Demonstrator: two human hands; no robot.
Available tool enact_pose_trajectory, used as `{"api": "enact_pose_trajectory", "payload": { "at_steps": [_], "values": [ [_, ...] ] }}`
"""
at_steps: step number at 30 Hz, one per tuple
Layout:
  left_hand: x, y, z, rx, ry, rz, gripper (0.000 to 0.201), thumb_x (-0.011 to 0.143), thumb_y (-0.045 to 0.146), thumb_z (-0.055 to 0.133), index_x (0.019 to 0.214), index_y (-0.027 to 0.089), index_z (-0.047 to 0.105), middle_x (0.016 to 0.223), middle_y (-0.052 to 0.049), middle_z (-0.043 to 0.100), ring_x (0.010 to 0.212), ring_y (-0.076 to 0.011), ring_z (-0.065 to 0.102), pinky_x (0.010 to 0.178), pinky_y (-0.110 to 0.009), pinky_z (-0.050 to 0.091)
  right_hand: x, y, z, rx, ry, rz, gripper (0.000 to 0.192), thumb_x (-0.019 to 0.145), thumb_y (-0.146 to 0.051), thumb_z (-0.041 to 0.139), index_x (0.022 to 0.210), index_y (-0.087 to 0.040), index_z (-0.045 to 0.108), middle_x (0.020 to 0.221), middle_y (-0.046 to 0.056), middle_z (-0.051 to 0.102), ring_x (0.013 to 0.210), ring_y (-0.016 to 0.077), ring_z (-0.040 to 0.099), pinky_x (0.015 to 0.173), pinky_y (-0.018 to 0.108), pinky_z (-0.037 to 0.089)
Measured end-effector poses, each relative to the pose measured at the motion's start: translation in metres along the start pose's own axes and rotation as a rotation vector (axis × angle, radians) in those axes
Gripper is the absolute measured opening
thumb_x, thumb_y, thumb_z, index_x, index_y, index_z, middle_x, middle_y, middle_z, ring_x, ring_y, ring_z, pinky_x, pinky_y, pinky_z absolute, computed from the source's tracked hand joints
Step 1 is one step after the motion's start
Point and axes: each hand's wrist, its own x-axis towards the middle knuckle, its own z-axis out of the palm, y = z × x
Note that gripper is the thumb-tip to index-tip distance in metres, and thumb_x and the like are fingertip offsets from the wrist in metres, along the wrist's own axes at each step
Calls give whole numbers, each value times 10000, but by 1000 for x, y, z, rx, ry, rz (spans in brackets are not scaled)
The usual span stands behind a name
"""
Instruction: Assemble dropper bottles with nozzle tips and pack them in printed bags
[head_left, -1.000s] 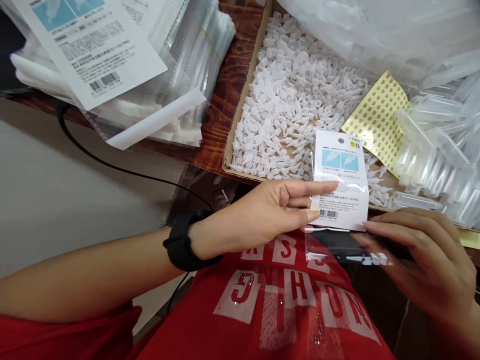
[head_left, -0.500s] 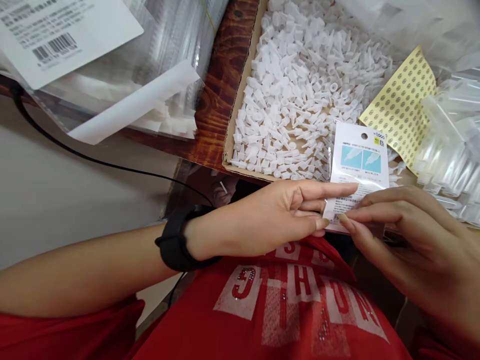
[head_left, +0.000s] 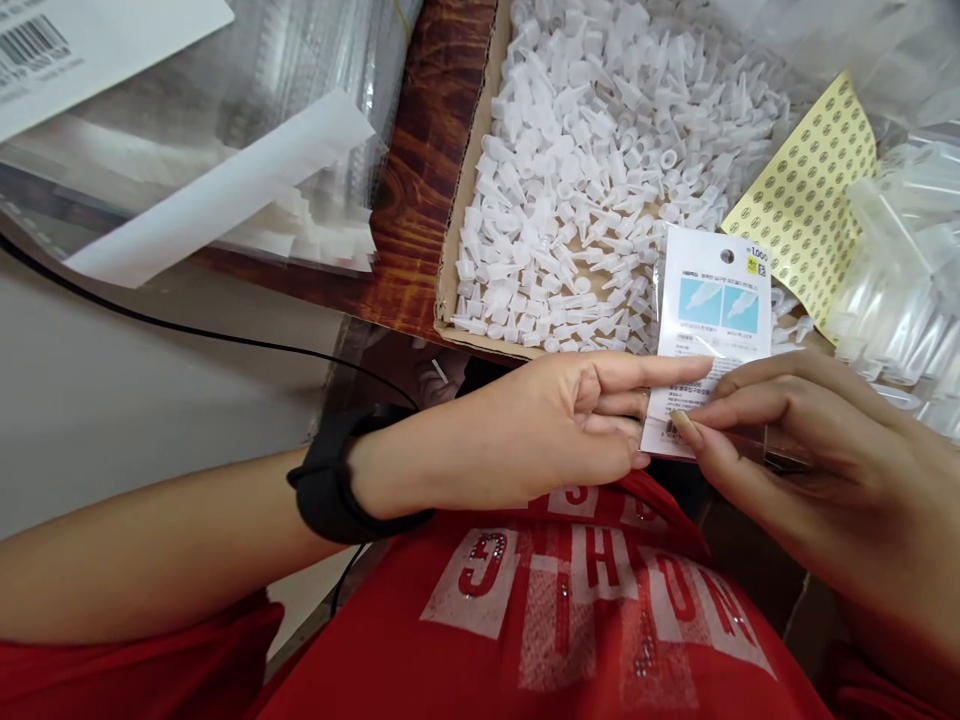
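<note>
A white printed card in a clear plastic bag (head_left: 724, 300) stands upright in front of me, with two blue pictures and a price at its top. My left hand (head_left: 577, 425) holds it at the left edge, the forefinger stretched across its face and the other fingers curled at its edge, partly hidden. Over the lower part of the card, my right hand (head_left: 810, 450) has thumb and forefinger pinched together near the small barcode. Whatever lies between those fingertips is too small to make out.
Behind the card, a shallow cardboard box (head_left: 466, 215) holds a heap of white nozzle tips (head_left: 585, 170). A yellow sheet of small round stickers (head_left: 810, 200) leans at its right, beside clear plastic tubes (head_left: 892, 310). Clear bags (head_left: 300, 70) and a barcoded white card (head_left: 97, 50) lie at left.
The left thumb has drawn back from the card's edge. The right fingertips stay pinched over the card's lower part. The view has shifted slightly, and the things at left sit further left.
</note>
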Motion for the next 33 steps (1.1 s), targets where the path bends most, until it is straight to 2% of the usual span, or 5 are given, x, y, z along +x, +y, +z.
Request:
{"api": "enact_pose_trajectory", "payload": {
  "at_steps": [6,10,12,27,33],
  "values": [
    [-3,0,-1,24,-5,-2,612,977,50,670,1529,313,632,1291,-8,825,1023,-126,819,821,-158,593,2,2,2,3,3,-5,62,995,-194,721,980,-251,701,934,31,720,843,166,714,723,307,568],
    [-2,-3,0,44,4,34,597,976,79,706,1527,297,634,1338,-19,806,1195,-175,784,980,-229,605,3,3,1,-5,0,-3,78,984,-180,727,961,-246,691,921,23,714,835,157,709,724,295,565],
    [-1,-4,0,50,5,41,597,981,78,703,1532,296,629,1349,-26,801,1233,-186,770,1005,-240,601,3,3,1,-4,-2,2,81,980,-173,727,958,-242,691,922,21,713,840,152,707,731,288,564],
    [1,-7,0,45,-13,56,597,1009,68,653,1557,297,596,1445,-17,747,1321,-194,724,996,-236,609,7,3,2,-17,-10,5,71,976,-183,714,948,-246,697,902,20,713,780,157,703,670,295,543],
    [2,-6,1,59,-9,64,608,1016,35,611,1576,268,572,1463,-13,733,1335,-176,713,962,-190,601,8,4,3,-25,-7,0,63,988,-193,718,950,-239,696,905,23,714,787,149,692,682,287,541]
  ]
}}
